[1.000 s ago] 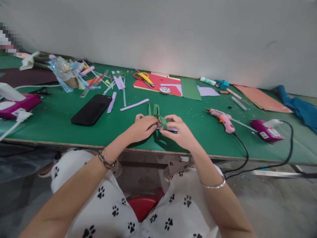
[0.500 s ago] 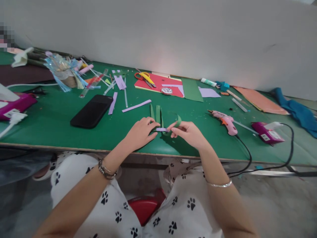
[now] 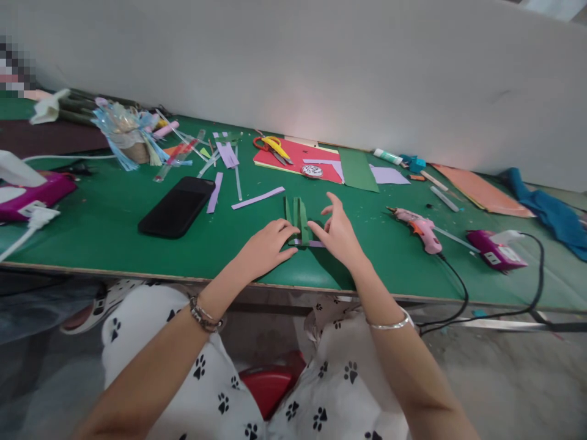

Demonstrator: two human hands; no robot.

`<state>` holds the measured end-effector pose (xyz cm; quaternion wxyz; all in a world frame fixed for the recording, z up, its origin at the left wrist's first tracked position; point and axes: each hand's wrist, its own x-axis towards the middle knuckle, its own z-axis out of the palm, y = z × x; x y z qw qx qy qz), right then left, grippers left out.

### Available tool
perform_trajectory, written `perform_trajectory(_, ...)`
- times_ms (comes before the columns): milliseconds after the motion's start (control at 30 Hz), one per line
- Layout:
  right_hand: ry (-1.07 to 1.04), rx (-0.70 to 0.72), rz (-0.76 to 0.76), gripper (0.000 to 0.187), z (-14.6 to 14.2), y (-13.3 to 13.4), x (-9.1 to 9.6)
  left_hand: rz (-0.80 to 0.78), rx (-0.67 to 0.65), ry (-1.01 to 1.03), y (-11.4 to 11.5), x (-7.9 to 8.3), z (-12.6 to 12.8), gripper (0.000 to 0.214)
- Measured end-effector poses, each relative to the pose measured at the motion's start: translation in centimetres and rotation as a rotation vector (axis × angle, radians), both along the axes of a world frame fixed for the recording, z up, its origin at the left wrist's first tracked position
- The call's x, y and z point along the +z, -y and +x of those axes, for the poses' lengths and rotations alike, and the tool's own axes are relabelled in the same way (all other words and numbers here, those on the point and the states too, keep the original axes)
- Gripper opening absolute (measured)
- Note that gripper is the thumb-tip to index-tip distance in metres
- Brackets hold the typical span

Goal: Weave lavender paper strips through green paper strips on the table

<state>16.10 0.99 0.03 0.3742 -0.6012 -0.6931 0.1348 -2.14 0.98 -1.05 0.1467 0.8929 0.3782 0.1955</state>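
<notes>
Three dark green paper strips (image 3: 297, 214) lie side by side on the green table (image 3: 105, 226), crossed near their front ends by a lilac strip (image 3: 315, 243). My left hand (image 3: 267, 247) lies flat beside them, its fingertips pressing the left end of the woven strips. My right hand (image 3: 338, 232) rests on the right end of the lilac strip, with its fingers spread and raised, holding nothing.
A black phone (image 3: 178, 206) lies to the left among loose lilac strips (image 3: 258, 197). Scissors (image 3: 271, 146) rest on red paper (image 3: 298, 160) at the back. A pink glue gun (image 3: 419, 227) and a magenta device (image 3: 495, 252) with black cables sit to the right. Craft clutter fills the far left.
My right hand has let go of the curled green strip, which now lies flat with the others. Both hands have settled onto the strips.
</notes>
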Motion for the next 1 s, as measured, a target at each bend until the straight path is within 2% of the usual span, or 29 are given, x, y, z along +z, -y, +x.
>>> perform_trajectory(33,0.039,0.032,0.052,0.057,0.0,0.4,0.1,-0.014,0.002,0.017,-0.1,0.0,-0.1,0.031)
perform_trajectory(100,0.124,0.176,0.075,0.047,0.1,1.3,0.4,-0.034,0.001,0.045,-0.2,-0.1,-0.3,0.03)
perform_trajectory(200,0.22,0.372,0.027,0.026,0.1,2.0,0.7,-0.033,-0.019,0.059,-0.3,-0.1,-0.4,0.027)
perform_trajectory(267,0.237,0.419,-0.004,0.017,0.0,2.1,0.5,-0.031,-0.023,0.068,-0.3,0.0,-0.3,0.025)
perform_trajectory(367,0.228,0.428,-0.031,0.01,0.0,2.0,0.1,-0.042,-0.007,0.088,-0.3,0.2,-0.2,0.024)
perform_trajectory(667,0.198,0.394,-0.03,0.007,0.3,2.6,0.0,0.004,-0.004,0.019,-0.1,0.1,-0.1,0.019)
perform_trajectory(800,0.259,0.393,0.039,0.007,0.2,2.7,-0.2,0.019,0.009,-0.003,0.0,0.1,0.0,0.018)
perform_trajectory(1000,0.462,0.387,0.192,0.012,0.2,2.6,-0.7,0.03,0.009,0.007,-0.1,0.1,0.1,0.017)
